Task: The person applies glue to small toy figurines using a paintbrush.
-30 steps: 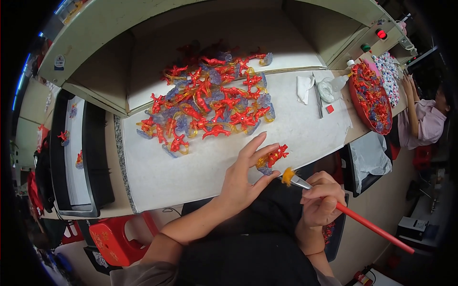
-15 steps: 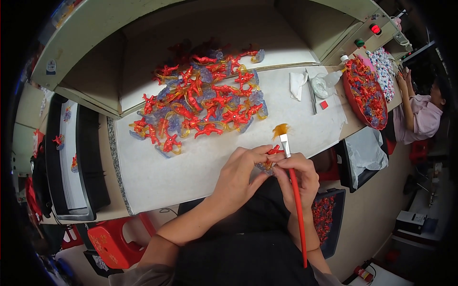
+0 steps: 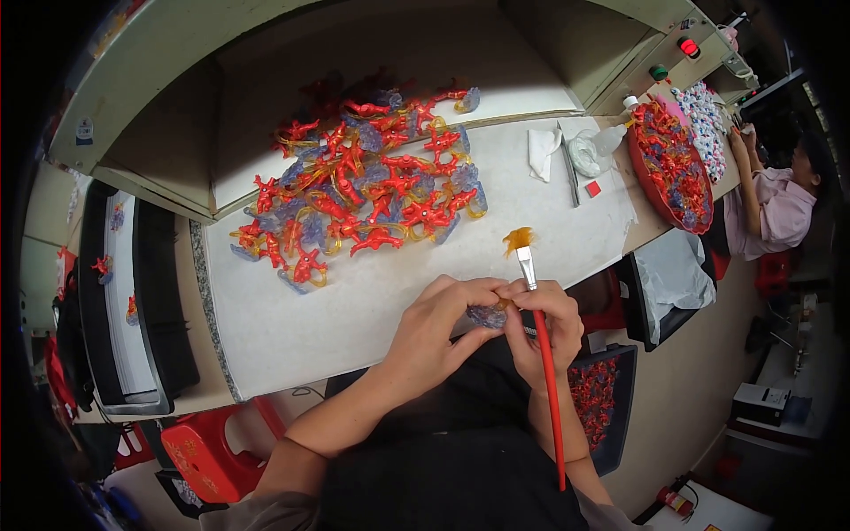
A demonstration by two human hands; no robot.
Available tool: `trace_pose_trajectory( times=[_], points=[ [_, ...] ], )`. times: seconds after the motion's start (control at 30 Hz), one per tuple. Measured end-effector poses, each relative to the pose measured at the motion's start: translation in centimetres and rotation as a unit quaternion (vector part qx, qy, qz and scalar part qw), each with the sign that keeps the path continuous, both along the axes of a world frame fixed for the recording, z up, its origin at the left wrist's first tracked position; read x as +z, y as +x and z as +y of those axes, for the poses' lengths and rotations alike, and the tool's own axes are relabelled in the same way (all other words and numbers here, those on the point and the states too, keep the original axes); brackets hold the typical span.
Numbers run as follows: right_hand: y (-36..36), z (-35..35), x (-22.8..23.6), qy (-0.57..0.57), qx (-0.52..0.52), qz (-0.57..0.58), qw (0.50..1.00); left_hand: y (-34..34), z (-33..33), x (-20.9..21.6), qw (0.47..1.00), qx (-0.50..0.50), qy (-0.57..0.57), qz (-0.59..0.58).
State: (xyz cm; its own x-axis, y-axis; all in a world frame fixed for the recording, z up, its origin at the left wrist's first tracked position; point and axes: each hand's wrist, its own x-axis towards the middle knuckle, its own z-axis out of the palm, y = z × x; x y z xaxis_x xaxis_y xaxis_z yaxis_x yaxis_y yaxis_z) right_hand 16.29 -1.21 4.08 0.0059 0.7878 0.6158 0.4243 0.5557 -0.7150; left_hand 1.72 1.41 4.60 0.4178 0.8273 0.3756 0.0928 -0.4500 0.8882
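Note:
My left hand (image 3: pixel 434 329) is closed, its thumb and fingers pinching a small toy figurine (image 3: pixel 487 316) with a translucent purple base. Most of the figurine is hidden by my fingers. My right hand (image 3: pixel 551 326) touches the figurine's other side with its fingertips and also keeps hold of a paintbrush (image 3: pixel 551 389). The brush has a red handle, a silver ferrule and splayed amber bristles, which point away from me over the white table sheet (image 3: pixel 354 327). Beyond my hands lies a pile of red, purple and yellow figurines (image 3: pixel 397 181).
At the right stand a red basin (image 3: pixel 708 212) heaped with figurines, a squeeze bottle (image 3: pixel 609 139), a white cloth (image 3: pixel 542 155) and a metal tool (image 3: pixel 568 168). A conveyor belt (image 3: pixel 133 345) runs at the left. A person (image 3: pixel 779 212) works at far right. A dark bin (image 3: pixel 625 398) sits below.
The figurine has been turned between my fingers: its purple base now shows more and its red part is hidden. The brush stays in my right hand. The whole view has shifted slightly.

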Motion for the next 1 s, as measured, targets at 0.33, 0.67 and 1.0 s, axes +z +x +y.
trace_pose_trajectory(
  times=[0.33, 0.67, 1.0],
  points=[
    [-0.3, 0.0, -0.2, 0.078, -0.075, 0.055, 0.993, -0.8, -0.4, -0.5, 0.845, -0.113, -0.454, -0.257],
    [-0.3, 0.3, 0.6, 0.061, 0.0, -0.029, 0.998, 0.3, -0.6, 0.4, 0.876, -0.029, -0.338, -0.344],
    [-0.5, -1.1, 1.9, -0.007, 0.016, 0.202, 0.979, -0.2, -0.2, 0.1, 0.907, 0.005, -0.312, -0.284]
  ],
)
